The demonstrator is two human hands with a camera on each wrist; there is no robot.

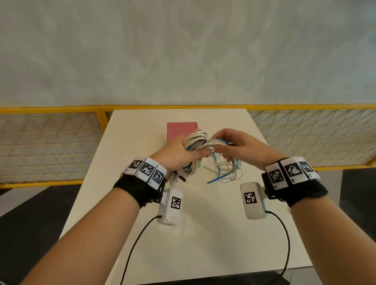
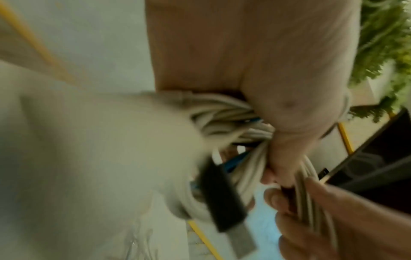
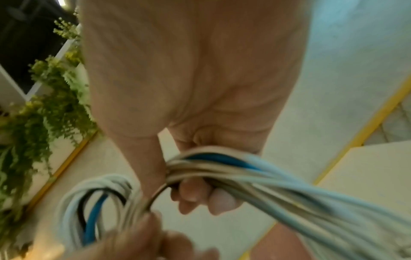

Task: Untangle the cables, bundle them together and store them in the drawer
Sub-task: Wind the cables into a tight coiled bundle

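Note:
A bundle of white, grey and blue cables (image 1: 201,142) is held up above the white table (image 1: 201,218) between both hands. My left hand (image 1: 180,152) grips the looped coil at its left end, seen close and blurred in the left wrist view as cables (image 2: 233,123) with a black and metal USB plug (image 2: 224,202) hanging. My right hand (image 1: 236,146) grips the strands (image 3: 222,168) at the right, fingers (image 3: 200,195) curled round them. Loose cable ends (image 1: 224,172) dangle to the table. A pink drawer box (image 1: 181,130) stands behind the hands, its front hidden.
A small green object (image 1: 200,164) peeks out under my left hand. Yellow-framed mesh panels (image 1: 312,135) run behind and beside the table. Dark floor lies at both sides. Black camera leads (image 1: 286,243) trail from my wrists over the near table edge.

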